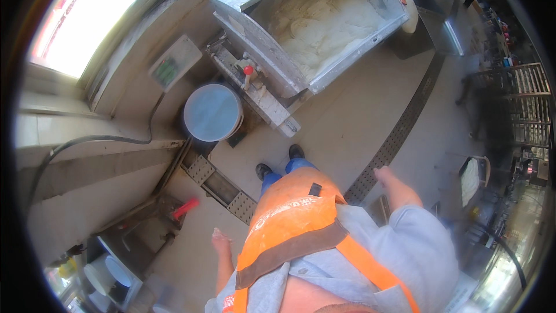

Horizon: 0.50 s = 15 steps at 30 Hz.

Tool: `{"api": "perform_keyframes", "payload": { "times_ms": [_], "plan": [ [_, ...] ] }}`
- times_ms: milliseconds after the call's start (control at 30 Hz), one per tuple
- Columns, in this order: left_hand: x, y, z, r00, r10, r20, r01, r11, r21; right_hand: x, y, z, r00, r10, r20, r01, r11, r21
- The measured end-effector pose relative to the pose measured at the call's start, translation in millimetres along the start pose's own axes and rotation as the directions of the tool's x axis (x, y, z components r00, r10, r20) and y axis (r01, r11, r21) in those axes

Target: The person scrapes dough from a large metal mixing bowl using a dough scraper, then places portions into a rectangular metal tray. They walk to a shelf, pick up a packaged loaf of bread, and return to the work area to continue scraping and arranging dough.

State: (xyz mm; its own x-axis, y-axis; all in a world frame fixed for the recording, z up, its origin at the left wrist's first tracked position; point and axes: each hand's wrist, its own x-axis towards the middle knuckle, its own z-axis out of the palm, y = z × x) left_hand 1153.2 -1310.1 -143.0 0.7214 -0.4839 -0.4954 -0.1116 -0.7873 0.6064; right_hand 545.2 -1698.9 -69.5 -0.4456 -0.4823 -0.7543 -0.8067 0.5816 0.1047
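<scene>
My left hand point(221, 239) hangs beside the orange apron point(299, 208), with whitish smears on the fingers. It touches nothing that I can see. My right hand point(385, 175) is held out on the other side, above the perforated floor drain cover point(393, 139). Its fingers look curled, and no object shows in it. Before me stands a metal dough mixer trough point(267, 48), with a large mass of pale dough point(330, 21) inside. A red-knobbed lever point(248, 74) rises from its near-left side.
A white bucket point(213, 113) of bluish-looking contents stands left of the mixer. A wall box point(176, 63) feeds a dark cable point(100, 138). Near my left lies a red object point(186, 208). A slatted rack point(530, 100) and a blurred dark figure point(491, 108) are at right.
</scene>
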Motion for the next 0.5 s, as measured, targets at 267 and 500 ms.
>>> {"api": "perform_keyframes", "payload": {
  "times_ms": [267, 500],
  "plan": [
    [54, 20, 29, 0.992, 0.125, 0.016, -0.126, 0.968, 0.216, 26, -10, 10, 0.976, -0.14, 0.165, 0.005, 0.776, 0.63],
    [33, 160, 52, 0.997, 0.065, 0.041, -0.07, 0.989, 0.129, 40, -28, 5, 0.951, -0.288, 0.111, 0.13, 0.701, 0.702]
  ]
}}
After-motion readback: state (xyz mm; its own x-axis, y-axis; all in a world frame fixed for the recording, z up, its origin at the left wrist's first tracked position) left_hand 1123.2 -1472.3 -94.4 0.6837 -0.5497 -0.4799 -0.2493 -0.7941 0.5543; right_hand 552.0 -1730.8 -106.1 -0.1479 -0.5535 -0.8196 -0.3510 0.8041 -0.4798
